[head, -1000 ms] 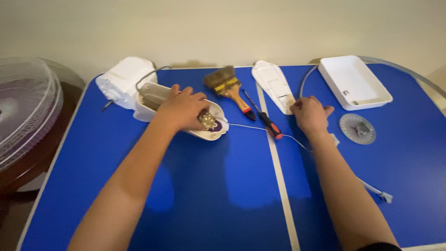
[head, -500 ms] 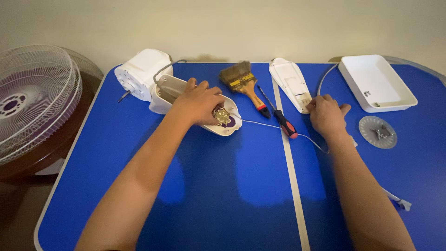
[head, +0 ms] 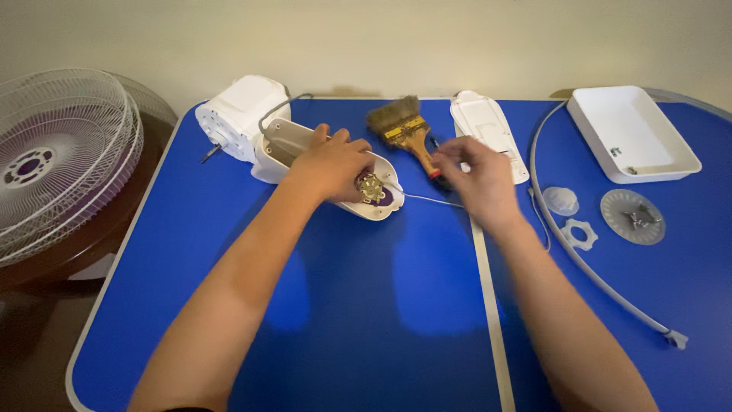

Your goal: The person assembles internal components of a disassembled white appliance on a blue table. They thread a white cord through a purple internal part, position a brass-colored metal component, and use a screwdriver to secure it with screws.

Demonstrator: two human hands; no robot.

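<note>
Up right, white tray [head: 671, 164] holds small screws [head: 614, 152]; left hand [head: 332, 160] grips fan housing [head: 305, 141].

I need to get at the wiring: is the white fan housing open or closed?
Open: the white housing under the left hand shows its inside, the cover lying apart.

A blue table [head: 366, 328] serves as the landmark. Off its left edge, a white wire fan guard [head: 57, 156] leans on a dark wooden stand. At the table's far left corner sits a white motor housing [head: 232, 114]. At its far right corner rests a white rectangular tray [head: 633, 133]. In front of the tray lie a clear round disc [head: 633, 216], a small clear cap [head: 561, 201] and a white notched ring [head: 579, 233]. A grey curved rim strip [head: 587, 267] sweeps along the table's right side.
</note>
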